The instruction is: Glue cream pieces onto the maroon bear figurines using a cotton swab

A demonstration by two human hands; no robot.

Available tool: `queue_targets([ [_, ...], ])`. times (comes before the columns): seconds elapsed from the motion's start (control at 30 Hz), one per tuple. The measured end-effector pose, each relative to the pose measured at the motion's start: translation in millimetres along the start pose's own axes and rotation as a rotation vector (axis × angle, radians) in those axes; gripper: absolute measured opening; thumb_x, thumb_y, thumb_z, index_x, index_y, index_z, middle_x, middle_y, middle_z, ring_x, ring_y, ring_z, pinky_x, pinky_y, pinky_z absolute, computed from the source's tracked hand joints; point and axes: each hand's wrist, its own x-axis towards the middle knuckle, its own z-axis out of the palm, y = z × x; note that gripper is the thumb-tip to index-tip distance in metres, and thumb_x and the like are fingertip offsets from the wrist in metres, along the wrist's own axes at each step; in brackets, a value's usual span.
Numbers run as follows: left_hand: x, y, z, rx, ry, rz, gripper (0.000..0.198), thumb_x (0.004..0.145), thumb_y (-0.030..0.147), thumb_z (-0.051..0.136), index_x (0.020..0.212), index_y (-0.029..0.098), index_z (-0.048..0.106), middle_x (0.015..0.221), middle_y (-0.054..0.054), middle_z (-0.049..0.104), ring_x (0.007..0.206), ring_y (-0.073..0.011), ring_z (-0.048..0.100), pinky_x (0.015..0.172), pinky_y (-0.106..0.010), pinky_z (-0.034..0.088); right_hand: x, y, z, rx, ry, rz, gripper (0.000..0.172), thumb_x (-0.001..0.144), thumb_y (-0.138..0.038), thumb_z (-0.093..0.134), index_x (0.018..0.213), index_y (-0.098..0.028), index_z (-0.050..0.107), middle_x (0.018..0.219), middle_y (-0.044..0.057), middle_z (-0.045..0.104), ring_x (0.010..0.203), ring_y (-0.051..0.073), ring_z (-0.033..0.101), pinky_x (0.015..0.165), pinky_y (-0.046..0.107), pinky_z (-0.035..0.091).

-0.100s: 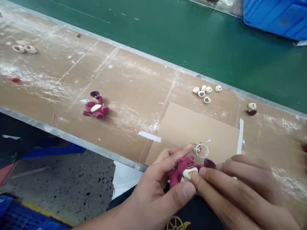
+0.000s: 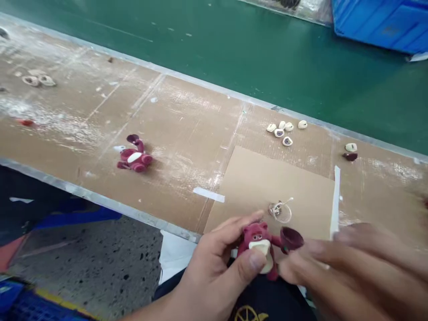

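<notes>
My left hand is closed around a dark pink bear figurine with a cream muzzle and belly. Its thumb lies over the front, just below the muzzle. From the bear's arm on the right side sticks out a maroon cup-shaped piece. Beside that cup and a little below it is my right hand, smeared by motion; whether its fingers hold anything cannot be made out. Beyond the bear, on a cardboard sheet, stands a small clear dish with a thin white-tipped stick across it.
Several cream shell-like pieces lie near the bench's far edge. Another cream piece and a maroon piece lie to the right. On the left rests a headless pink figurine body. A blue crate stands on the green surface beyond.
My right hand has drawn away from the bear's muzzle, to the right. In my left hand the bear has turned more upright, showing its face, belly and the cup more fully.
</notes>
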Motion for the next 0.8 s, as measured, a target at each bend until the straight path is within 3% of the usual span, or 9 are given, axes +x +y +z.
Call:
queue_targets([
  [0.13,-1,-1,1.7,-0.120,-0.007,-0.017,0.036,0.099,0.038,0.081,0.135,0.041,0.078,0.131,-0.001,0.083,0.120,-0.0217,0.078,0.103,-0.024,0.062,2,-5,23,0.048,0.044,0.025,0.040,0.090,-0.047,0.090,0.125,-0.029,0.081,0.128,0.012,0.067,0.129,0.031,0.065,0.109,0.045,0.062],
  [0.23,4,0,5.9,-0.203,-0.032,-0.024,0.035,0.099,0.030,0.081,0.132,0.041,0.079,0.129,0.001,0.083,0.117,-0.0186,0.080,0.101,-0.021,0.062,5,-7,33,0.097,0.061,0.035,0.047,0.093,-0.054,0.086,0.132,-0.031,0.077,0.137,0.011,0.063,0.137,0.029,0.061,0.109,0.038,0.063],
  [0.33,7,1,10.9,-0.194,-0.049,-0.020,0.036,0.099,0.025,0.081,0.131,0.042,0.080,0.126,0.003,0.085,0.114,-0.0159,0.080,0.100,-0.018,0.061,9,-5,38,0.195,0.053,0.043,0.042,0.098,-0.054,0.081,0.136,-0.037,0.073,0.145,0.006,0.063,0.144,0.022,0.058,0.113,0.028,0.059],
  [0.57,1,-3,18.5,-0.077,0.008,0.106,0.041,0.094,0.020,0.082,0.131,0.039,0.081,0.112,0.000,0.087,0.098,-0.0200,0.083,0.095,-0.027,0.066,10,-11,45,0.569,0.037,0.145,0.028,0.102,-0.046,0.078,0.130,-0.043,0.076,0.137,-0.001,0.075,0.136,0.016,0.066,0.109,0.023,0.060],
  [0.73,-2,-6,25.1,-0.140,-0.053,0.254,0.045,0.096,0.017,0.079,0.136,0.036,0.077,0.098,0.000,0.087,0.087,-0.0171,0.082,0.087,-0.023,0.067,1,-16,43,0.512,0.038,0.106,0.028,0.101,-0.036,0.081,0.128,-0.039,0.077,0.137,0.000,0.074,0.134,0.018,0.066,0.113,0.029,0.060],
  [0.8,-4,-4,26.8,-0.178,-0.042,0.204,0.039,0.099,0.018,0.076,0.135,0.035,0.078,0.091,0.000,0.086,0.083,-0.0159,0.081,0.086,-0.022,0.067,-1,-15,44,0.457,0.061,0.093,0.028,0.102,-0.034,0.079,0.130,-0.038,0.076,0.137,0.002,0.073,0.134,0.020,0.066,0.113,0.031,0.061],
])
